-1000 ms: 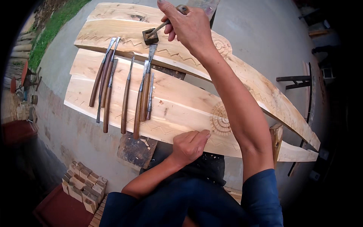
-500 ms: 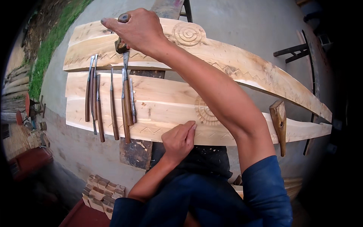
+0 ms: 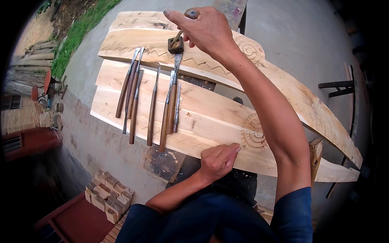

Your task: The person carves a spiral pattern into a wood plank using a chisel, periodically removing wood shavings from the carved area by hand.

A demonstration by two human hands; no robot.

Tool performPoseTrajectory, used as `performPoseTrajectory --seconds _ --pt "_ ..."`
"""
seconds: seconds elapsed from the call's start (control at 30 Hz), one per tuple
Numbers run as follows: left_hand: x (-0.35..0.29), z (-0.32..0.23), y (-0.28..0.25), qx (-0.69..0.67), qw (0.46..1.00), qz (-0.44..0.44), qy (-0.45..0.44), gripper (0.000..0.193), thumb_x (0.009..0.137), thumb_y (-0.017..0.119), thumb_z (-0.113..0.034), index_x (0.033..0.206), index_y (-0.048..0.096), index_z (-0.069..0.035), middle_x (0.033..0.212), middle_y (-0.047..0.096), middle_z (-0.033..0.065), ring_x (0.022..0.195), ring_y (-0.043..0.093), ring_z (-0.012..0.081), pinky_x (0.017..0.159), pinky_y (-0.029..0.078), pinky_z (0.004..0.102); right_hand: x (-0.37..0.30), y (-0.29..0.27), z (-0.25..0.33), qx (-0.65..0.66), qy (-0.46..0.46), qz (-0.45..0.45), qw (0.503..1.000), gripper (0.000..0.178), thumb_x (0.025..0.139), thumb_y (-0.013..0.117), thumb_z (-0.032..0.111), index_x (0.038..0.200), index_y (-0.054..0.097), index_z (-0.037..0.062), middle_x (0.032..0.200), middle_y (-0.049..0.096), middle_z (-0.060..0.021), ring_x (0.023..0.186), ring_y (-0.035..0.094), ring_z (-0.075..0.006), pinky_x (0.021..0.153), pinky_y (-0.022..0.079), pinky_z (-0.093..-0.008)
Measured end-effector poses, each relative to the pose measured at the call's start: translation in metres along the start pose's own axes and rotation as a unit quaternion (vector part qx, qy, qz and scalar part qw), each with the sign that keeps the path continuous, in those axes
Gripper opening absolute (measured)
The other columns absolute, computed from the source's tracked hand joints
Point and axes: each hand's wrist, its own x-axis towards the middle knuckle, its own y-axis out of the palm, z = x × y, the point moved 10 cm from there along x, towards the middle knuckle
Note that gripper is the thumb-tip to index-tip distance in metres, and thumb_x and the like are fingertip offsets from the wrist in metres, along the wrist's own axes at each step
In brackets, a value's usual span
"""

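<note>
My right hand (image 3: 208, 30) is closed round a round-ended wooden handle (image 3: 191, 14) above the far carved board (image 3: 137, 36). The handle's pale shaft runs down to a small dark square block (image 3: 176, 45), which looks hollow on top. Just below the block, a broad chisel blade (image 3: 177, 60) points up from a row of wooden-handled chisels (image 3: 152, 109) lying across the near board (image 3: 202, 121). My left hand (image 3: 219, 162) is curled closed at the near board's front edge, beside a carved round rosette (image 3: 253, 131); whatever its fingers hold, if anything, is hidden.
A wooden mallet (image 3: 315, 156) stands partly behind my right arm. Dark supports (image 3: 162, 162) carry the boards. At lower left, cut wood blocks (image 3: 107, 194) are stacked by a red-brown surface (image 3: 81, 222). A trestle leg (image 3: 336, 85) is at far right.
The view has turned, so boards, chisels and both hands sit farther right and tilt clockwise. My right hand keeps its grip on the handle. The mallet is now mostly behind my right arm.
</note>
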Motion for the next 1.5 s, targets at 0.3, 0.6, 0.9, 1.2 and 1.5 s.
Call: performPoseTrajectory --seconds 0.3,0.6,0.9,1.2,1.5 --pt "0.003 -0.004 0.006 0.005 1.000 0.018 0.006 0.016 0.087 0.085 0.003 0.102 0.080 -0.001 0.067 0.068 0.0101 0.053 0.064 0.0262 0.051 0.048 0.0366 0.003 -0.020 0.003 -0.032 -0.012 -0.012 0.999 0.062 0.100 0.072 0.055 0.067 0.072 0.0022 0.066 0.068 -0.0235 0.066 0.070 -0.0419 0.067 0.054 -0.0511" --pt "0.007 0.007 0.001 -0.029 0.996 0.035 -0.081 0.024 0.094 0.083 0.003 0.118 0.078 0.002 0.077 0.076 0.0105 0.058 0.070 0.0189 0.056 0.052 0.0301 -0.111 -0.159 0.052 -0.026 -0.175 -0.149 0.973 0.050 0.106 0.069 0.044 0.086 0.073 -0.0011 0.070 0.070 -0.0131 0.057 0.066 -0.0220 0.055 0.052 -0.0354" --pt "0.034 -0.011 0.026 0.003 0.993 0.104 0.047 0.038 0.096 0.084 0.001 0.131 0.071 0.008 0.097 0.081 0.0201 0.079 0.079 0.0229 0.068 0.062 0.0316 -0.339 -0.144 0.001 0.097 0.020 -0.146 0.984 0.076 0.082 0.092 0.066 0.119 0.078 0.0005 0.084 0.079 -0.0114 0.070 0.077 -0.0240 0.061 0.059 -0.0315" --pt "0.027 0.009 0.013 -0.134 0.988 -0.070 0.021 0.045 0.089 0.092 0.000 0.117 0.056 -0.002 0.077 0.072 0.0129 0.066 0.073 0.0223 0.060 0.056 0.0309 -0.331 -0.146 -0.004 0.130 -0.011 -0.123 0.984 0.083 0.083 0.085 0.075 0.119 0.076 0.0005 0.082 0.076 -0.0038 0.066 0.073 -0.0177 0.056 0.054 -0.0293" --pt "0.044 -0.016 0.035 0.103 0.979 0.111 0.138 0.037 0.086 0.083 0.003 0.120 0.072 0.000 0.081 0.075 0.0124 0.067 0.074 0.0254 0.057 0.055 0.0338 -0.317 -0.139 0.034 -0.132 -0.078 -0.109 0.982 0.061 0.093 0.082 0.067 0.111 0.076 0.0092 0.095 0.075 -0.0013 0.081 0.075 -0.0142 0.063 0.051 -0.0255"
